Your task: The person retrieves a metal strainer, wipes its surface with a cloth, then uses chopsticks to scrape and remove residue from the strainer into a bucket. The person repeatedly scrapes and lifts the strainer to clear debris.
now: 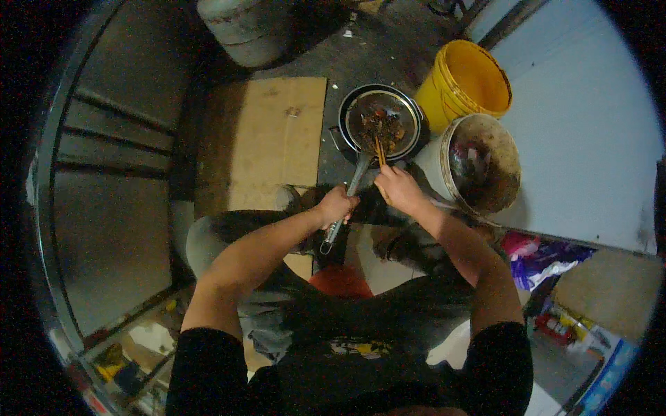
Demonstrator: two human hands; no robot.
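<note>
My left hand [333, 207] grips the long metal handle of a round strainer [359, 114]. The strainer's bowl sits within the rim of a dark metal pot [344, 99] on the floor. Dark brown solids with a few reddish and orange bits [385, 127] lie in the strainer; what they are is too blurred to tell. A pair of chopsticks [381, 151] is pinched in my right hand [399, 187], tips down among the solids. Most of the pot's inside is hidden under the strainer.
Right of the pot stand a yellow bucket [429, 96] and a stained whitish bucket [434, 161] with dark contents. Flattened cardboard [281, 135] covers floor to the left. A large pale cylindrical container [250, 39] stands at the back. Colourful plastic packaging [541, 262] lies at right.
</note>
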